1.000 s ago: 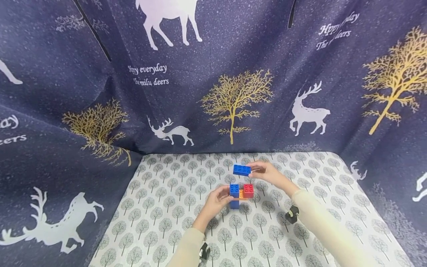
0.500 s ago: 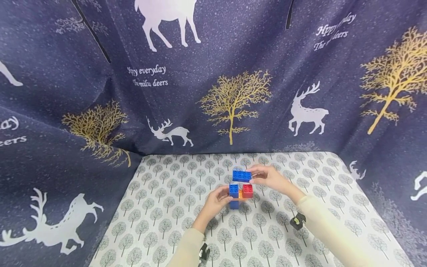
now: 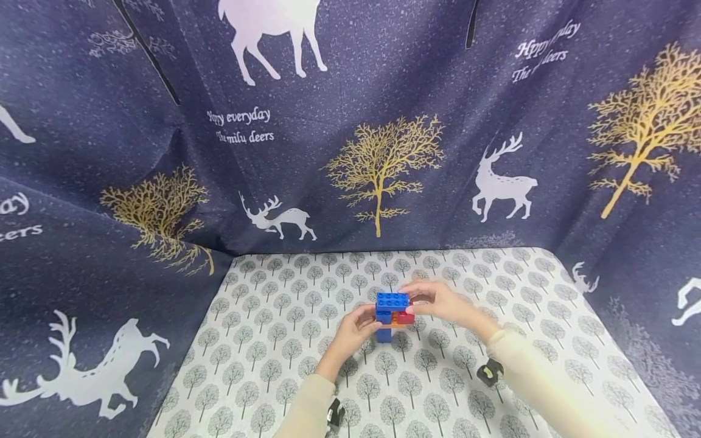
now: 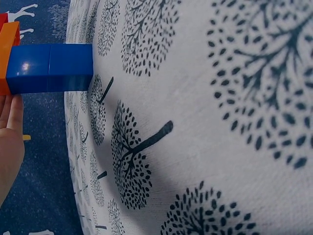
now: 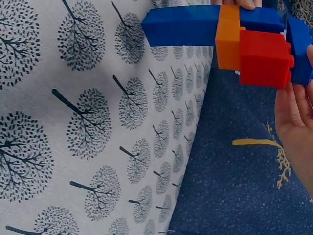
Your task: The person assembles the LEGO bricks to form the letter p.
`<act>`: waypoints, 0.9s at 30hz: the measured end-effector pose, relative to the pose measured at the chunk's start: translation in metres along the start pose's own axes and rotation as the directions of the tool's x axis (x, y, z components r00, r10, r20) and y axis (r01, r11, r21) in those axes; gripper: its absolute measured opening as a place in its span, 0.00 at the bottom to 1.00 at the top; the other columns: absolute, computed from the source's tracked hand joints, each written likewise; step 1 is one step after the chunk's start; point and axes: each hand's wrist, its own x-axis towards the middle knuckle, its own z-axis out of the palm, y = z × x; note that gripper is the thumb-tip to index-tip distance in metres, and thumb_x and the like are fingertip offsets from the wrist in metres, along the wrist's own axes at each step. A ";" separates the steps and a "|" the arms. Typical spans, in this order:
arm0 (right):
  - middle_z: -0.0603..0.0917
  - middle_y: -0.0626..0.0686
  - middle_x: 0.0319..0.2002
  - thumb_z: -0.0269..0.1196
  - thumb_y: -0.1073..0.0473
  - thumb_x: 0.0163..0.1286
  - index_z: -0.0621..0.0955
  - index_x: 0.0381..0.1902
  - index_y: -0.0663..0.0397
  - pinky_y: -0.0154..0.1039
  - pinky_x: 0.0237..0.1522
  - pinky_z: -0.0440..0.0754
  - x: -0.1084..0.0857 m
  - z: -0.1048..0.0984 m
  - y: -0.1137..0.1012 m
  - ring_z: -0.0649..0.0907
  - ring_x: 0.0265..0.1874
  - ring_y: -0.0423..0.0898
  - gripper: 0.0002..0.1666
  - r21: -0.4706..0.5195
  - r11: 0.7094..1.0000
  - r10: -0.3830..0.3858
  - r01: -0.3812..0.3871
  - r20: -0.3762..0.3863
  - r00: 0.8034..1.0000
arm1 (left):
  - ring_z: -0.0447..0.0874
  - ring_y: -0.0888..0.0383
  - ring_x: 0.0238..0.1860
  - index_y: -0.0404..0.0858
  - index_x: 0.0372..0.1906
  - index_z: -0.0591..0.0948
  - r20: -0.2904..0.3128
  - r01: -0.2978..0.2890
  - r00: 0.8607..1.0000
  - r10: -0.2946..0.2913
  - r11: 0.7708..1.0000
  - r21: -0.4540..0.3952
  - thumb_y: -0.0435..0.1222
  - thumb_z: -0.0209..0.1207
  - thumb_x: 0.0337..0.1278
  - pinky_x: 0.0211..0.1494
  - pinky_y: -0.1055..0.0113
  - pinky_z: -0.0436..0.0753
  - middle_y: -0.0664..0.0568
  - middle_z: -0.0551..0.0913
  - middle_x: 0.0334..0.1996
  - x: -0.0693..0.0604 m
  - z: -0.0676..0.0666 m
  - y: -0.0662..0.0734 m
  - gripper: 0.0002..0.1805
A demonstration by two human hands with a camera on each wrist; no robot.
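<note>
A stack of toy building bricks stands on the table. Its base is a blue column [image 4: 51,68], and an orange brick [image 5: 228,39] lies across that. On the orange brick sit an upper blue brick [image 3: 383,317] and a red brick [image 5: 264,58]. My left hand [image 3: 353,334] grips the stack from the left at the upper blue brick. Above both, my right hand [image 3: 442,302] pinches a long blue brick [image 3: 392,301] by its right end. The right wrist view shows this brick close over the red one's studs; whether it touches cannot be told.
The table [image 3: 296,389] wears a white cloth printed with grey trees. Dark blue fabric [image 3: 328,182] with deer and yellow trees hangs behind and at both sides. A small black device [image 3: 490,371] sits at my right sleeve, another [image 3: 336,413] at my left.
My right hand has come down with the long blue brick, from above and behind the stack to right over its top. My left hand keeps its grip in place.
</note>
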 end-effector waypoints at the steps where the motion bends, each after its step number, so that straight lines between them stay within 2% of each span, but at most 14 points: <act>1: 0.81 0.58 0.54 0.67 0.60 0.62 0.78 0.58 0.60 0.56 0.56 0.79 0.000 0.001 0.001 0.82 0.49 0.53 0.25 -0.002 1.000 -0.002 0.002 0.000 1.000 | 0.76 0.46 0.59 0.34 0.59 0.75 0.001 -0.001 1.000 0.001 1.000 -0.001 0.34 0.62 0.59 0.64 0.63 0.76 0.41 0.80 0.55 0.000 0.000 0.000 0.23; 6: 0.81 0.60 0.53 0.67 0.67 0.60 0.78 0.56 0.64 0.56 0.56 0.79 -0.002 0.004 -0.003 0.83 0.48 0.54 0.24 -0.034 0.999 -0.029 0.029 -0.012 0.999 | 0.76 0.46 0.59 0.34 0.59 0.75 0.005 -0.008 1.000 0.008 1.000 -0.008 0.34 0.62 0.59 0.64 0.64 0.76 0.41 0.80 0.54 0.000 0.000 -0.001 0.23; 12: 0.80 0.63 0.53 0.66 0.69 0.60 0.77 0.55 0.66 0.50 0.55 0.81 -0.005 0.007 -0.023 0.82 0.49 0.59 0.24 -0.046 0.999 -0.007 0.007 -0.009 1.000 | 0.76 0.47 0.59 0.34 0.58 0.75 0.004 -0.010 1.000 0.010 1.000 0.002 0.34 0.62 0.58 0.64 0.65 0.75 0.43 0.80 0.55 0.001 -0.001 -0.002 0.23; 14: 0.79 0.63 0.54 0.66 0.68 0.61 0.77 0.56 0.65 0.49 0.55 0.82 -0.005 0.007 -0.020 0.82 0.49 0.58 0.24 -0.063 0.998 -0.001 0.001 -0.004 1.000 | 0.76 0.48 0.59 0.35 0.58 0.75 0.004 -0.009 1.000 0.009 1.000 0.009 0.35 0.63 0.58 0.65 0.66 0.74 0.43 0.80 0.54 0.001 -0.001 -0.003 0.23; 17: 0.79 0.60 0.55 0.67 0.63 0.61 0.78 0.57 0.60 0.54 0.57 0.79 -0.004 0.007 -0.007 0.81 0.50 0.56 0.25 -0.068 0.998 0.009 -0.009 -0.003 1.000 | 0.76 0.49 0.59 0.35 0.58 0.75 0.005 -0.007 1.000 0.007 1.000 0.010 0.36 0.63 0.57 0.65 0.66 0.74 0.44 0.80 0.54 0.002 -0.001 -0.003 0.23; 20: 0.78 0.63 0.56 0.67 0.65 0.61 0.77 0.57 0.63 0.60 0.58 0.76 -0.004 0.008 -0.010 0.80 0.51 0.59 0.26 -0.067 0.998 0.010 -0.010 -0.005 1.000 | 0.76 0.49 0.59 0.36 0.58 0.75 0.008 -0.003 1.000 0.003 1.000 0.011 0.37 0.63 0.57 0.65 0.66 0.74 0.44 0.80 0.55 0.001 0.000 -0.002 0.24; 24: 0.78 0.65 0.56 0.66 0.66 0.62 0.74 0.59 0.66 0.59 0.58 0.77 -0.005 0.010 -0.014 0.80 0.51 0.61 0.27 -0.089 0.996 -0.011 0.010 -0.017 1.000 | 0.76 0.48 0.59 0.35 0.59 0.75 0.010 0.007 1.000 -0.007 1.000 0.002 0.36 0.63 0.57 0.65 0.66 0.74 0.43 0.79 0.55 0.001 0.000 -0.001 0.24; 27: 0.79 0.61 0.56 0.67 0.62 0.62 0.75 0.60 0.63 0.57 0.58 0.77 -0.003 0.012 -0.003 0.80 0.52 0.58 0.28 -0.088 0.995 -0.043 0.040 -0.041 0.998 | 0.76 0.46 0.59 0.33 0.59 0.74 0.006 0.006 1.000 -0.006 1.000 -0.003 0.33 0.62 0.58 0.65 0.65 0.74 0.40 0.79 0.56 0.001 0.000 -0.002 0.23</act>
